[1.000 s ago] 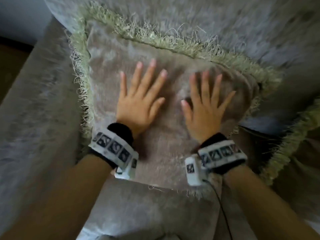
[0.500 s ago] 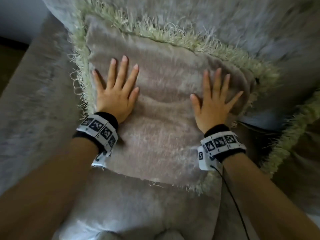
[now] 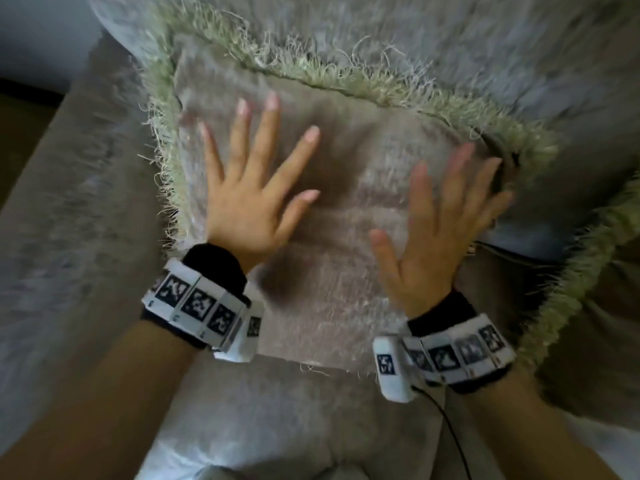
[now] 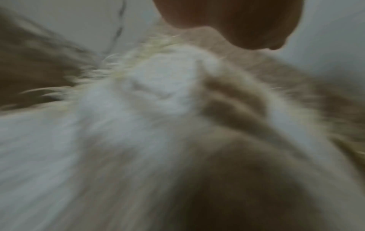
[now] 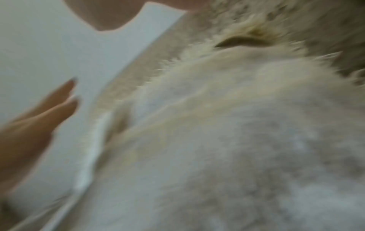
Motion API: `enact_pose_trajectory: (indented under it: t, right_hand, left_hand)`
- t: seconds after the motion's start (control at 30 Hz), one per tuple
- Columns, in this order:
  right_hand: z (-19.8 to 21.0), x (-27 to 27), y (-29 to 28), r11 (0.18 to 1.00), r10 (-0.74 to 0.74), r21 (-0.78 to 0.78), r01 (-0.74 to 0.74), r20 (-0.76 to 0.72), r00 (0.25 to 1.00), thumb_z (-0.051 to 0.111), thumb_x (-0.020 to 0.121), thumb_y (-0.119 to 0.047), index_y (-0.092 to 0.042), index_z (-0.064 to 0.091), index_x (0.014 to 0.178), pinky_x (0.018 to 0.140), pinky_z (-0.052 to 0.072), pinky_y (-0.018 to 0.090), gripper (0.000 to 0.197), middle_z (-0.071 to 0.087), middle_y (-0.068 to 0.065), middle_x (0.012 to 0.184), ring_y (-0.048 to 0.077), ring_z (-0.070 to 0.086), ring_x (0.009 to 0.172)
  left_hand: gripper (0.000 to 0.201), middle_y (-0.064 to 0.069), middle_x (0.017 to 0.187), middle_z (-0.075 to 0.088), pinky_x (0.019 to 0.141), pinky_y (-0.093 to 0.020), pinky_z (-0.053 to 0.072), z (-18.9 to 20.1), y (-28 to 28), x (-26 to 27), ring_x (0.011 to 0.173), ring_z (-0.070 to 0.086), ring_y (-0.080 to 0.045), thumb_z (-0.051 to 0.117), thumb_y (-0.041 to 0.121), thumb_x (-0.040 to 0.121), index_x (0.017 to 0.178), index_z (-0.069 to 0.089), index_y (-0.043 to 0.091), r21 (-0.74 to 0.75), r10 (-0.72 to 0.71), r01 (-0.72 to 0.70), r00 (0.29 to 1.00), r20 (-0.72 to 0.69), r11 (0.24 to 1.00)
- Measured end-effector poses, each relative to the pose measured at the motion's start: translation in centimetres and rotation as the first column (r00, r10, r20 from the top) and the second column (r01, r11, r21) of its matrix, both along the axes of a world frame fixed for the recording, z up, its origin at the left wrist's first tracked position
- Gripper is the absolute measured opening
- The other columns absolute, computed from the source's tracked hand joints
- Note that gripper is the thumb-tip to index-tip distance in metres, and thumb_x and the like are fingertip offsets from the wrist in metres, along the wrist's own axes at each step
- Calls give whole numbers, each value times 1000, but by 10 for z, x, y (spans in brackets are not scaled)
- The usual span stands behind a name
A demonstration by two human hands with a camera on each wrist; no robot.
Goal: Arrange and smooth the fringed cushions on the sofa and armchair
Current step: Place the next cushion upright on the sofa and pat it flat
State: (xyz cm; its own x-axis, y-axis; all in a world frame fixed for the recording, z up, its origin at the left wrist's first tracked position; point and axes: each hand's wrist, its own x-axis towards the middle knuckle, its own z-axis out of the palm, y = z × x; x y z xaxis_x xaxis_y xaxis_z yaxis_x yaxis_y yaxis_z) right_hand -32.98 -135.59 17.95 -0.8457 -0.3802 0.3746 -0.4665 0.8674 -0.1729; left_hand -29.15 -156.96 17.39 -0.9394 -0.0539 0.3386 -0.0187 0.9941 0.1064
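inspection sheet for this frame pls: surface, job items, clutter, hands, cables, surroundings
surface: plush grey-beige seat, armrest on its left side.
job's things: fringed cushion leaning against the backrest, green fringe along top and sides; second fringed cushion partly in view at right.
clutter: nothing seen.
grip: left hand flat on the cushion, fingers spread; right hand open over its right half, motion-blurred, contact unclear.
cables: black cable running from the right wrist unit toward the bottom edge.
surroundings: pale wall and dark floor strip at upper left; wrist views blurred.
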Motion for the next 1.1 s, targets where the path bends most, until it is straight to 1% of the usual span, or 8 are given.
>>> enact_pose_trajectory:
  t: [0.2,0.3,0.43,0.53,0.7,0.8,0.93,1.1]
  right_hand:
    - [-27,-80,54,942,-337,102,321,333,881,2,85,-64,-17,7,150,109,8,66,80,4,4,159,27,2,146]
    - [-11,-9,29,965,-160,-193,179,112,981,18,93,-58,-15,17,148,111,8,64,70,9,16,156,30,7,144]
    - [-51,11,2,935,230,245,-257,132,964,10,92,-63,-33,8,147,110,8,67,63,9,-4,158,20,-9,145]
    - [-73,-12,3,929,23,352,-115,256,967,13,96,-54,-27,20,145,107,15,69,56,30,1,152,24,10,139]
    - [-44,56,9,988,-107,-116,106,0,994,17,93,-55,-15,12,146,110,0,61,67,12,24,153,32,-2,141]
    - [-83,78,-4,978,129,150,-142,93,987,11,90,-65,-33,-4,148,111,0,65,68,-11,1,157,22,-15,144]
    - [-112,34,41,945,-79,327,-6,246,966,16,90,-64,-24,16,146,103,14,74,69,26,7,153,29,12,139]
    - [-64,51,26,968,-246,-52,245,-20,969,9,89,-63,-11,5,148,109,-7,61,79,3,23,155,43,0,141]
  left_hand:
    - [74,-7,158,-8,109,-67,0,-25,-75,-27,144,-7,-36,4,68,85,148,-9,31,102,403,-453,859,316,886]
    - [69,-22,155,6,110,-60,-3,-5,-48,-11,142,3,-43,18,59,93,150,7,21,150,286,-299,953,103,942]
    - [64,-14,153,23,113,-55,6,-51,-2,14,140,17,-36,27,55,95,149,7,27,-96,-66,81,988,142,992]
    - [61,-7,154,26,115,-50,0,-75,-16,13,141,16,-30,24,54,97,149,8,27,-161,1,39,971,238,986]
    - [62,-23,153,16,113,-53,-5,-56,-10,63,144,0,-34,24,53,96,149,10,25,65,-14,14,1000,-3,998]
    - [63,-12,157,4,113,-57,1,-97,6,82,146,-9,-23,24,59,95,149,5,31,-152,-177,189,980,86,970]
    - [67,-6,158,2,109,-61,-9,-124,-38,84,144,-6,-27,11,68,91,147,-2,35,-150,75,-43,975,211,988]
    - [69,-18,156,-6,112,-50,-15,-84,-11,82,144,-11,-35,21,60,94,149,2,24,-93,-32,18,988,-154,996]
